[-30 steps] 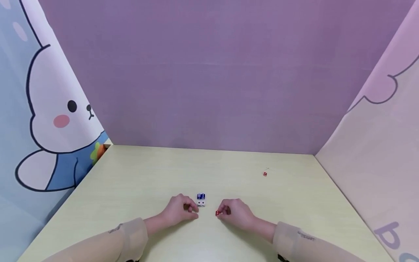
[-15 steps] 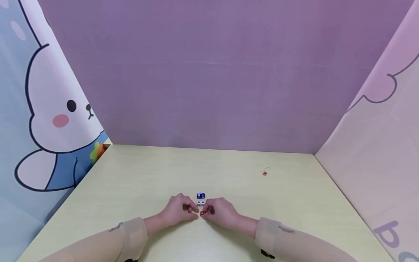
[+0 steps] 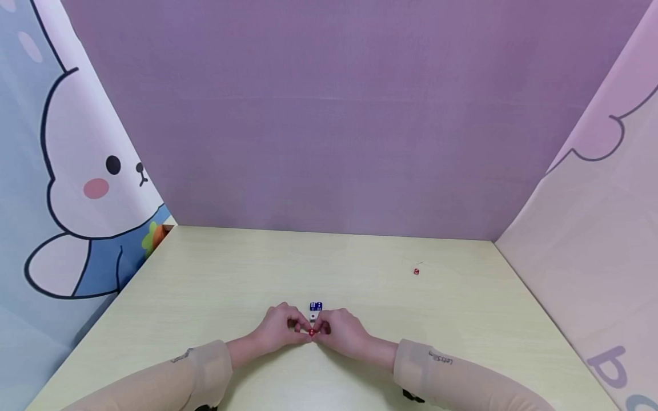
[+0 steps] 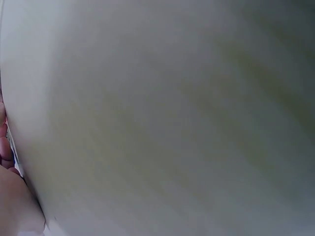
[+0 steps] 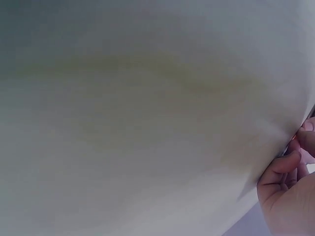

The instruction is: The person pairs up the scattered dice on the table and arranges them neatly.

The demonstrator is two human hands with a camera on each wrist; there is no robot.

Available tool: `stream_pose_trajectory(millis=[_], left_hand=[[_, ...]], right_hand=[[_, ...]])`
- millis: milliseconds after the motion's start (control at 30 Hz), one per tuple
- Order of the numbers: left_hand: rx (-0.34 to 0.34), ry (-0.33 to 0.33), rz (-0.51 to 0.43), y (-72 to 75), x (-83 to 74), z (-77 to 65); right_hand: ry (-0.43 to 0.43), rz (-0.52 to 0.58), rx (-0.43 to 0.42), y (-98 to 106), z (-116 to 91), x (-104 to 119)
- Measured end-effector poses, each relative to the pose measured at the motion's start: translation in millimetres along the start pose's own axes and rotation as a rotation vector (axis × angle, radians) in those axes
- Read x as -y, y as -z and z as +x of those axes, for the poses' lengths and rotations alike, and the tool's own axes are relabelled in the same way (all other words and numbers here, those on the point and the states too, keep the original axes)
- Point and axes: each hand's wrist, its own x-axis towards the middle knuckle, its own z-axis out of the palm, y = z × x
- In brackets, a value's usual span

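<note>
A small red die [image 3: 311, 332] sits at the meeting fingertips of both hands, low over or on the table. My right hand [image 3: 343, 334] pinches it from the right with thumb and index finger. From the left, my left hand [image 3: 281, 328] has its thumb and index tip closed in on the same die. Just beyond stand two blue dice [image 3: 316, 306], with a white die [image 3: 313, 316] in front of them, partly covered by the right fingers. In the right wrist view the right hand [image 5: 288, 189] shows at the edge; in the left wrist view the left hand [image 4: 17, 201] is mostly cut off.
Another red die [image 3: 416, 272] lies farther back on the right of the pale table [image 3: 236, 268]. A purple panel [image 3: 329, 125] rises at the back, with printed cloth at both sides.
My right hand has moved left, bringing the red die from the right up to the left hand's fingertips. The left hand has stayed nearly still. The right hand now hides part of the white dice.
</note>
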Motion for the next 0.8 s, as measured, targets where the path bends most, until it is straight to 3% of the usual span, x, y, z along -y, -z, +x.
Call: stream_pose_trajectory(millis=[467, 800], left_hand=[[0.003, 0.039, -0.043, -0.6, 1.4, -0.3], [0.009, 0.054, -0.056, -1.1, 0.2, 0.2]], right_hand=[[-0.073, 0.083, 0.008, 29, -30, -34], [-0.144, 0.050, -0.102, 65, -55, -85]])
